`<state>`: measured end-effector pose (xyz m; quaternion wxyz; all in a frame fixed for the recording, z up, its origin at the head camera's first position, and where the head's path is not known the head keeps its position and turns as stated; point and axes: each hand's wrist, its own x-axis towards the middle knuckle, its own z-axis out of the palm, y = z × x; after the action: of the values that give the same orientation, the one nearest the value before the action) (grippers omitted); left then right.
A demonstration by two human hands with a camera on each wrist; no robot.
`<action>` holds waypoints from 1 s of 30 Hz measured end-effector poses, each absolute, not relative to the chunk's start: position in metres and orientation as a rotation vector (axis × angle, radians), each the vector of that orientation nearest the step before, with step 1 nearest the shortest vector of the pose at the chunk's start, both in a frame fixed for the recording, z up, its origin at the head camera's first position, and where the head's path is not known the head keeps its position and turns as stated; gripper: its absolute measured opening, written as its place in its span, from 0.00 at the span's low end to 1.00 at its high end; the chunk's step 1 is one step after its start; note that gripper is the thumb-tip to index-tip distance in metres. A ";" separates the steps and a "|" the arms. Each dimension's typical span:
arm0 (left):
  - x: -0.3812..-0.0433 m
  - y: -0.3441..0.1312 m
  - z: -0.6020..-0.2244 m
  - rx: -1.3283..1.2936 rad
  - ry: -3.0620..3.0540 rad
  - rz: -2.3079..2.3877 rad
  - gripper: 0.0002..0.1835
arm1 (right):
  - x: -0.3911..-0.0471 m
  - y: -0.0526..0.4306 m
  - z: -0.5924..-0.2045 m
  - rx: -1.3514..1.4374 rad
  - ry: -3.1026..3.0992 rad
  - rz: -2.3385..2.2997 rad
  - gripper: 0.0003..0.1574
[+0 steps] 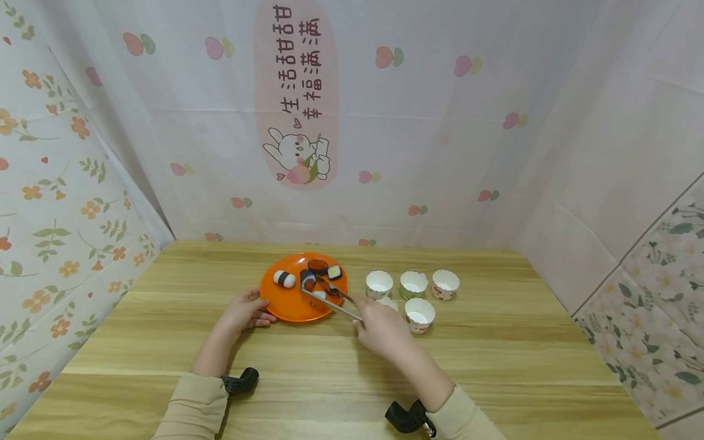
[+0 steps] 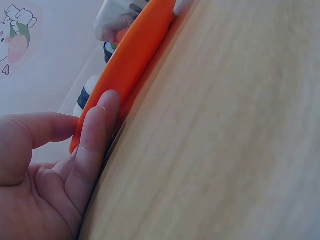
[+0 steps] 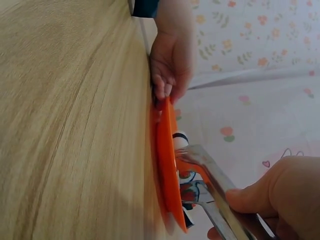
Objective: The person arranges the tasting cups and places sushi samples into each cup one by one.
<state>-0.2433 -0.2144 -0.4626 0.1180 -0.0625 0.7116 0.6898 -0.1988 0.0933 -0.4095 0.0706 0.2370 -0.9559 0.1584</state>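
An orange plate point(image 1: 288, 310) bears several toy sushi pieces. My left hand point(image 1: 242, 313) grips its left rim, the thumb above and fingers below, as the left wrist view shows. My right hand point(image 1: 385, 330) holds metal tongs point(image 1: 343, 310) that reach over the plate from the right. Their tips stand on either side of a dark-wrapped sushi roll point(image 1: 308, 279); whether they touch it, I cannot tell. Around it lie a white sushi piece with a black band point(image 1: 284, 279), a red-topped piece point(image 1: 318, 266) and a yellow-centred roll point(image 1: 334, 272). The tongs partly hide other pieces.
Right of the plate stand several paper cups, among them a white one point(image 1: 379, 284), a green one point(image 1: 414, 285) and a patterned one point(image 1: 420, 315). My right hand partly covers another cup point(image 1: 388, 303). A printed curtain point(image 1: 352, 153) hangs behind the wooden table point(image 1: 308, 379).
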 end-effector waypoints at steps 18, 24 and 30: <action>-0.244 -0.214 -0.462 -0.199 2.078 2.026 0.29 | -0.199 0.093 -0.409 0.748 -2.843 0.472 0.27; -0.244 -0.215 -0.461 -0.187 2.081 2.025 0.29 | -0.198 0.094 -0.409 0.749 -2.826 0.485 0.26; -0.244 -0.215 -0.462 -0.180 2.086 2.026 0.28 | -0.198 0.094 -0.410 0.752 -2.820 0.482 0.25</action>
<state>-0.2437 -0.2149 -0.4623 0.1138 -0.0613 0.7115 0.6907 -0.1979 0.0945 -0.4095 0.0916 0.2532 -0.9493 0.1624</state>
